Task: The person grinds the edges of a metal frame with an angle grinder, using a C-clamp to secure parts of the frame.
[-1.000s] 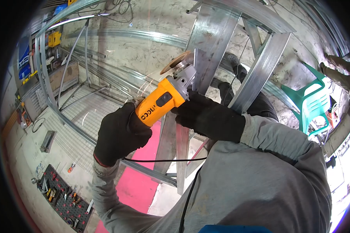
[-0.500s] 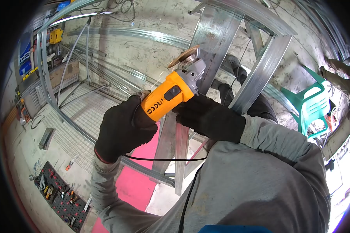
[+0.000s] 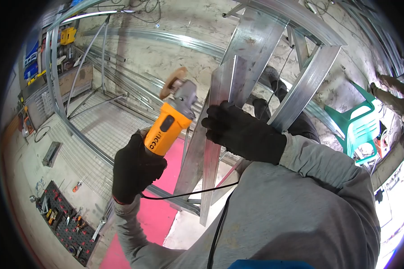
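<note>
— Galvanised steel fills most of the view: a big frame point(image 3: 300, 85) of channel sections stands over the concrete floor point(image 3: 166, 40), far and right. What sits inside it?

— A loose steel channel piece point(image 3: 213, 134) leans upright in the middle, over a pink sheet point(image 3: 159, 210) near the person. The right hand point(image 3: 242, 132), in a black glove, is closed around its upper part, fingers wrapped over the edge.

— And the left hand?

— The left hand point(image 3: 137, 168), gloved too, is clenched tight on the rear of an orange angle grinder point(image 3: 168, 125). It sits just left of the channel piece, clear of it, disc point(image 3: 173, 83) pointing far and up. Its black cord point(image 3: 188, 193) runs right across the channel piece.

— Anything smaller around?

— A green plastic chair point(image 3: 357, 121) at right, and a black tool mat point(image 3: 65, 224) with hand tools at near left.
</note>
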The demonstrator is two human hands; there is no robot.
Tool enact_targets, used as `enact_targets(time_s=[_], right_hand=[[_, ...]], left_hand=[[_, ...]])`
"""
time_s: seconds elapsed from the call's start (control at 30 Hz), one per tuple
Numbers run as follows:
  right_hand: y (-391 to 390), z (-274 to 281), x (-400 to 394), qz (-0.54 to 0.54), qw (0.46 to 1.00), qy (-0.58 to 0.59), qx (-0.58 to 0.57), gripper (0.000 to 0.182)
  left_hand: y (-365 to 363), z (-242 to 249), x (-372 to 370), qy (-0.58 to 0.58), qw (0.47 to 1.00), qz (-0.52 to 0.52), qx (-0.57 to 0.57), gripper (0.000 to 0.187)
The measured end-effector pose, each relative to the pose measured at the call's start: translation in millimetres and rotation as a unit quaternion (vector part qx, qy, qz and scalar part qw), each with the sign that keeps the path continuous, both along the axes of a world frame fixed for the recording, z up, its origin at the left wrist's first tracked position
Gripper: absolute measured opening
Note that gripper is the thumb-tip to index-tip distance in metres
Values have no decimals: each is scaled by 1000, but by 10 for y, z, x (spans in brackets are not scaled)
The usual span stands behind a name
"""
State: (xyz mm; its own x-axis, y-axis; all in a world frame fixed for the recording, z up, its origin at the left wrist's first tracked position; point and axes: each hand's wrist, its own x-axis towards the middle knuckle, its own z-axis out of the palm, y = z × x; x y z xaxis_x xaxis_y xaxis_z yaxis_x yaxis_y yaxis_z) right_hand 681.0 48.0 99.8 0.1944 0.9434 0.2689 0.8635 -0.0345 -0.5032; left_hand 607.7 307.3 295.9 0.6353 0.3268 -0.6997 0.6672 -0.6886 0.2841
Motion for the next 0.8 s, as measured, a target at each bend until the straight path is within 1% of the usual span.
enact_targets(time_s=[0.03, 0.07, 0.1, 0.13, 0.17, 0.2, 0.23, 0.27, 0.3, 0.33, 0.37, 0.4, 0.43, 0.5, 0.53, 0.57, 0.6, 0.63, 0.67, 0.7, 0.73, 0.77, 0.8], right_hand=[[13, -9, -11, -7, 1000, -7, 7, 29], [20, -16, -11, -14, 1000, -15, 14, 26], [23, -7, -9, -21, 999, -24, 20, 24], [40, 47, 7, -16, 999, -30, 21, 24], [70, 137, 45, 0, 999, -35, -13, 23], [89, 219, 78, 16, 998, -41, -48, 22], [91, 286, 109, 20, 997, -51, -48, 22], [92, 347, 145, 30, 998, -43, -44, 25], [93, 392, 168, 39, 998, -36, -40, 28], [103, 413, 169, 43, 997, -48, -41, 28], [126, 420, 159, 41, 998, -3, -49, 30], [153, 440, 151, 37, 997, 43, -56, 33], [207, 509, 161, 41, 997, 32, -57, 33], [316, 654, 185, 65, 981, 71, -166, 40], [335, 579, 167, 74, 982, 62, -162, 40], [342, 425, 123, 26, 994, 93, -44, 39], [358, 308, 55, -20, 988, 129, 77, 39], [391, 276, -4, -4, 988, 128, 86, 39], [419, 256, -63, -65, 952, 284, 97, 39], [456, 470, -28, -75, 908, 411, 22, 38], [496, 680, 11, -106, 844, 523, -49, 36], [573, 674, -56, -105, 849, 515, -50, 36], [655, 624, -137, -81, 737, 671, -5, 39]], left_hand=[[-16, -27, -128, -4, 1000, 5, 2, 57], [-53, -84, -254, -29, 993, 112, -26, 57], [-108, -117, -331, -53, 973, 218, -56, 57], [-238, -89, -274, -42, 968, 247, -26, 48], [-285, -130, -336, -50, 966, 251, -28, 48], [-315, -211, -437, -93, 941, 318, -67, 46], [-359, -297, -527, -135, 908, 381, -108, 44], [-438, -387, -579, -175, 895, 394, -112, 41], [-493, -441, -613, -186, 891, 397, -117, 41], [-542, -484, -642, -210, 863, 436, -148, 40], [-594, -513, -660, -232, 831, 473, -180, 40], [-651, -533, -660, -248, 814, 486, -200, 35], [-687, -579, -664, -257, 809, 487, -204, 35], [-762, -750, -691, -285, 804, 487, -188, 30], [-801, -866, -715, -302, 820, 464, -148, 28], [-807, -875, -744, -278, 796, 495, -210, 30], [-816, -967, -767, -271, 806, 483, -208, 32], [-856, -1206, -819, -336, 813, 443, -171, 34], [-902, -1344, -818, -369, 799, 444, -171, 36], [-951, -1410, -823, -402, 783, 441, -174, 39], [-1008, -1373, -827, -409, 779, 444, -171, 39], [-1084, -1310, -804, -415, 772, 452, -167, 41], [-1166, -1285, -788, -419, 764, 460, -169, 43]])
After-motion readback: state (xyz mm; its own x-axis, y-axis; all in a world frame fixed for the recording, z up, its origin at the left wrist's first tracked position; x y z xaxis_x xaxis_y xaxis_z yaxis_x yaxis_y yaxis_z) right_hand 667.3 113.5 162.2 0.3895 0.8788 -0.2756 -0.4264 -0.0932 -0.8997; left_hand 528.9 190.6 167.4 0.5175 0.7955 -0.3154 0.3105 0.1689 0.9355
